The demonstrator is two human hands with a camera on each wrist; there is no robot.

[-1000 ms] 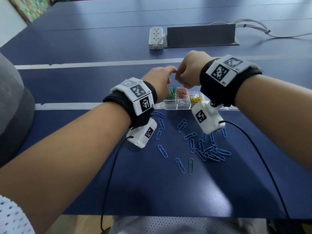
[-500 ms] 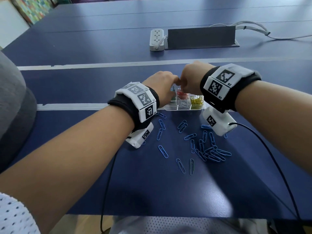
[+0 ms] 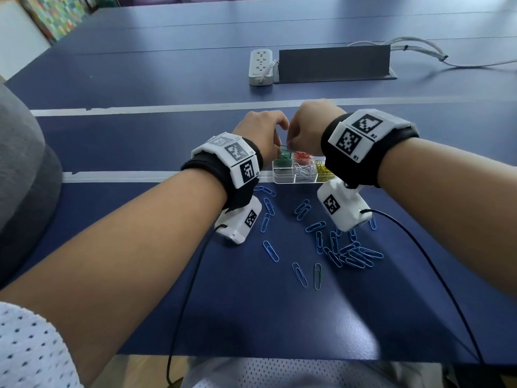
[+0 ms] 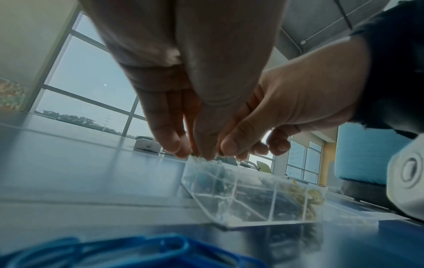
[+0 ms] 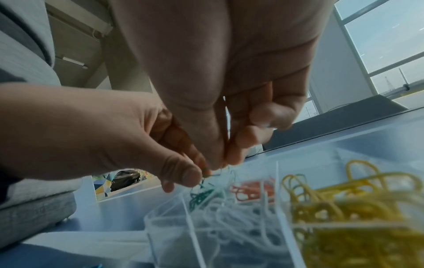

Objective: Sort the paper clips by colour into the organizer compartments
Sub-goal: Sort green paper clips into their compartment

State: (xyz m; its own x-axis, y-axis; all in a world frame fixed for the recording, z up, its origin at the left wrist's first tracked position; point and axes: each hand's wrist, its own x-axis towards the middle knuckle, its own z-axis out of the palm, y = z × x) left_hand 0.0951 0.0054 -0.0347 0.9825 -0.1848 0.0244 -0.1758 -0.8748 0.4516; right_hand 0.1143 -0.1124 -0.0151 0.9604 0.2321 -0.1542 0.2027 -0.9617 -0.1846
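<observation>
Our left hand (image 3: pixel 261 135) and right hand (image 3: pixel 306 127) both pinch green clips (image 5: pixel 201 195) over the organizer's (image 3: pixel 282 179) eleven-o'clock compartment; tangled, one could spring into the red clips (image 3: pixel 302 156) alongside.

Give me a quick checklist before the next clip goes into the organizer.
1. Both hands over the green compartment: ok; left hand and right hand meet above the green clips.
2. Clip pinched: ok; the left hand's fingers pinch a green clip.
3. Colours separate in organizer: ok; red clips, white clips, yellow clips apart.
4. Blue compartment free: cannot tell.
5. Table cleared: not ok; blue clips remain.
</observation>
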